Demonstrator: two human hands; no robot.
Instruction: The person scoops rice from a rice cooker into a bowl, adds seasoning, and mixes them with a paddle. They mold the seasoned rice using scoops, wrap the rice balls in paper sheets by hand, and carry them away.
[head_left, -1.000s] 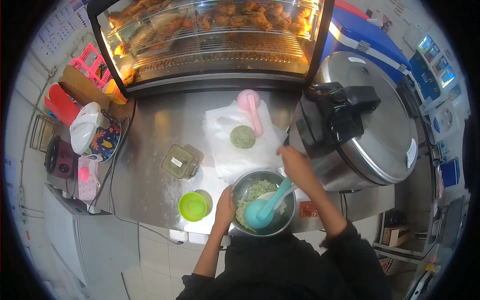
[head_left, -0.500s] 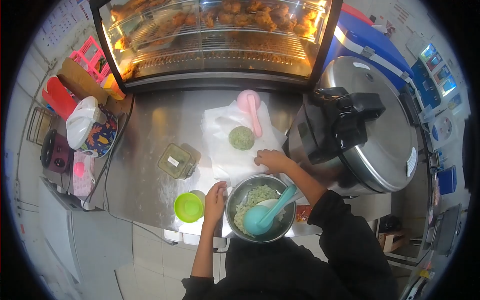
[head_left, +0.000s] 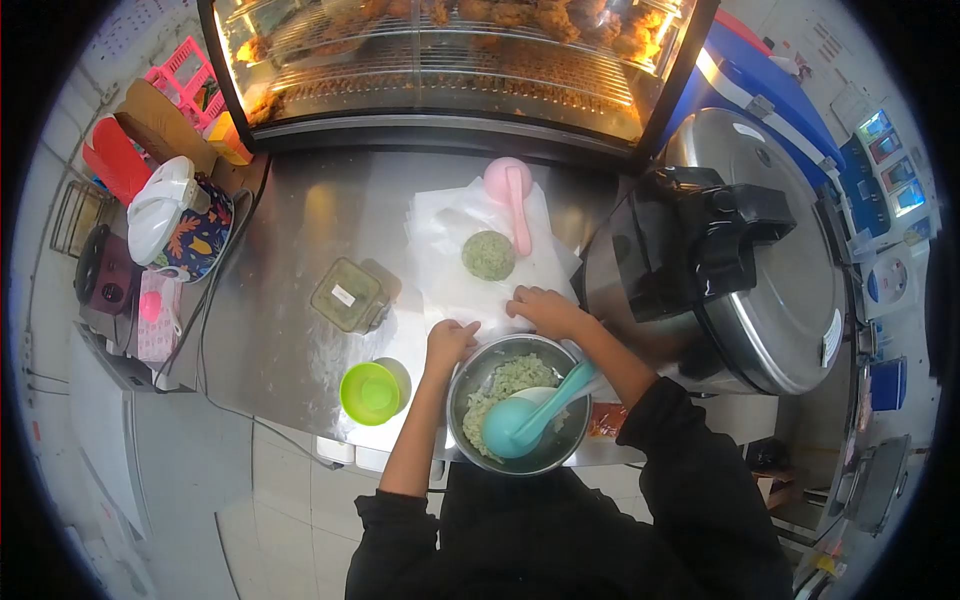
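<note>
A round mound of greenish rice (head_left: 488,256) lies on a stack of white paper sheets (head_left: 440,285). My left hand (head_left: 450,345) is closed at the near left edge of the paper, fingertips pinching it. My right hand (head_left: 547,311) has its curled fingers on the paper's near right edge, below the rice. Beyond the mound a pink ladle (head_left: 510,182) rests on the paper. Close to my body stands a metal bowl (head_left: 458,385) with loose green rice (head_left: 525,372); a turquoise ladle (head_left: 512,425) and a white utensil lie in it.
Left on the steel counter (head_left: 270,290) are a square lidded container (head_left: 348,296) and a lime-green cup (head_left: 370,393). A large rice cooker (head_left: 765,270) stands at right. A heated display case (head_left: 440,125) with fried food spans the back. A red packet (head_left: 607,419) lies beside the bowl.
My left hand has moved up and right, from beside the bowl to the paper's near edge. My right hand stays at the paper, its fingers slightly shifted. The whole view has tilted slightly.
</note>
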